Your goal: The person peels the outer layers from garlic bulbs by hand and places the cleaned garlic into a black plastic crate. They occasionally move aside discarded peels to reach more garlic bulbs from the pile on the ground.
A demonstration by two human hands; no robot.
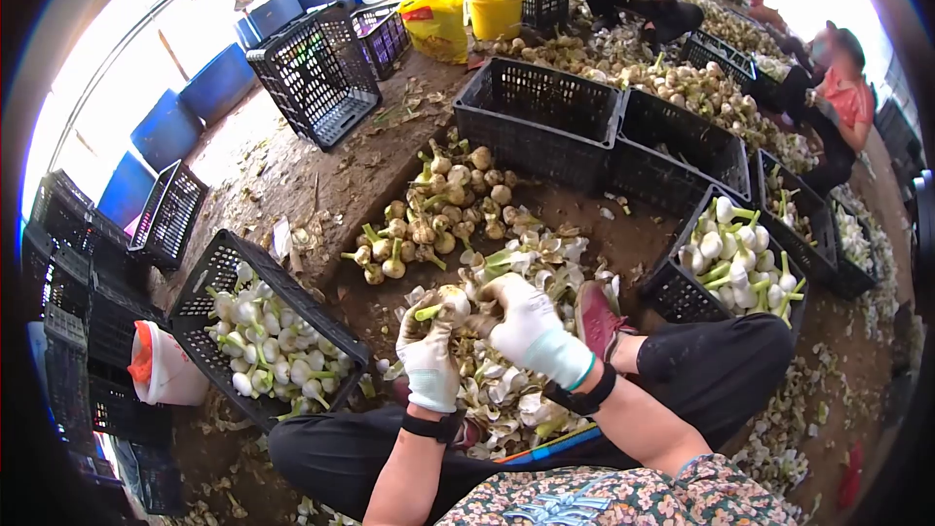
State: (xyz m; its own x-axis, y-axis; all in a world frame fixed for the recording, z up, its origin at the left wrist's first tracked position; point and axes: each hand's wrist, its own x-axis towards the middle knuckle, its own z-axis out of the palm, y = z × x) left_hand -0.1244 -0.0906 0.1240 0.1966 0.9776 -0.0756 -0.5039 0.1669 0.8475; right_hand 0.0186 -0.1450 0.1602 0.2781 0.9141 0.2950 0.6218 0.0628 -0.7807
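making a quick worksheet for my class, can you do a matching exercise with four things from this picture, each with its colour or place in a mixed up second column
Things:
1. garlic bulb
2. right shoe
3. large bag
4. row of tubs

Colour or place:
A. blue
B. between the left hand and the right hand
C. yellow
D. dark red

Right pairs: 1-B, 2-D, 3-C, 4-A

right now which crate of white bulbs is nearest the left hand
The crate on the person's left, beside the left hand. The other crates holding white bulbs stand on the person's right, beyond the right hand.
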